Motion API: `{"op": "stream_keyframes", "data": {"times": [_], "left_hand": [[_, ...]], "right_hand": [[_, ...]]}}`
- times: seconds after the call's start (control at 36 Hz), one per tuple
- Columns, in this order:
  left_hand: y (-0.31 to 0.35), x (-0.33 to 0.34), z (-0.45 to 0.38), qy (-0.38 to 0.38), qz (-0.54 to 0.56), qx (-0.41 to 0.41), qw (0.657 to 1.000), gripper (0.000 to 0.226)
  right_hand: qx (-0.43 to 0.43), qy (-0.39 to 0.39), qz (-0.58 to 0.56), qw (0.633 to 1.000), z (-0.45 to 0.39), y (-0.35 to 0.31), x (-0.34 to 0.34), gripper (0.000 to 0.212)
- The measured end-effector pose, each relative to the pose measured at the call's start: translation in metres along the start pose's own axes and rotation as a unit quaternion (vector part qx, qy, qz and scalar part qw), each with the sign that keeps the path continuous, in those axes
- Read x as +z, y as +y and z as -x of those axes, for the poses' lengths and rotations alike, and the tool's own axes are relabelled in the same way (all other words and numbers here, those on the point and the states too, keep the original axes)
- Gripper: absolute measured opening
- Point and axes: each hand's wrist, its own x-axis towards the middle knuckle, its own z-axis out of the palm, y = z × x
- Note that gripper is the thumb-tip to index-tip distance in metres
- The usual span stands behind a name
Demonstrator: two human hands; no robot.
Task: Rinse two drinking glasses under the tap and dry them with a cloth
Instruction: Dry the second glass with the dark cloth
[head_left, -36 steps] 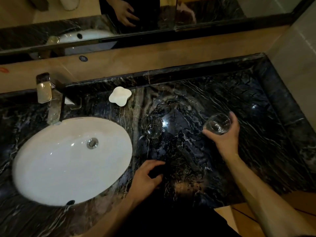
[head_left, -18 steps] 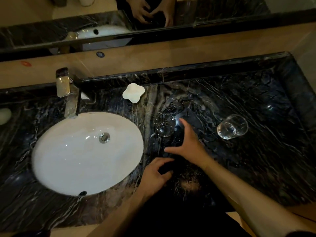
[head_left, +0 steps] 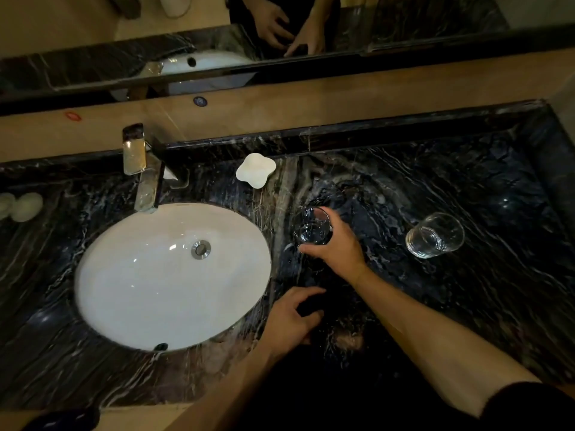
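Observation:
Two clear drinking glasses stand on the black marble counter [head_left: 473,306]. My right hand [head_left: 340,248] is wrapped around the near glass [head_left: 311,227], just right of the white basin [head_left: 149,293]; that glass still seems to rest on the counter. The other glass [head_left: 434,234] stands alone further right. My left hand [head_left: 289,321] lies at the counter's front edge, thumb and fingers curled around a dark shape that looks like a dark cloth [head_left: 311,307]. The chrome tap [head_left: 140,169] behind the basin shows no running water.
A white lobed dish [head_left: 255,170] sits behind the near glass. Two pale round things [head_left: 21,206] lie at the far left. A raised marble ledge and a mirror run along the back, and a wall closes the right end.
My right hand let go of the right-hand glass, crossed left over the counter and closed on the glass beside the basin. My left hand stayed where it was.

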Motion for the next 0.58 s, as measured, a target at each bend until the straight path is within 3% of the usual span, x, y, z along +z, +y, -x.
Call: {"op": "stream_keyframes", "data": {"times": [0.28, 0.47, 0.53, 0.58], "left_hand": [[0.009, -0.008, 0.001, -0.003, 0.053, -0.048, 0.997, 0.041], [0.029, -0.034, 0.021, 0.054, 0.289, -0.099, 0.951, 0.022], [0.038, -0.044, 0.028, 0.078, 0.35, -0.105, 0.928, 0.034], [0.052, -0.055, 0.037, 0.121, 0.35, -0.076, 0.926, 0.038]], "right_hand": [[-0.017, 0.023, -0.02, 0.999, 0.023, 0.003, -0.01, 0.085], [-0.099, 0.059, -0.026, 0.993, 0.055, -0.003, -0.035, 0.082], [-0.125, 0.069, -0.026, 0.989, 0.066, -0.01, -0.044, 0.082], [-0.149, 0.067, -0.025, 0.986, 0.076, -0.014, -0.052, 0.083]]}}
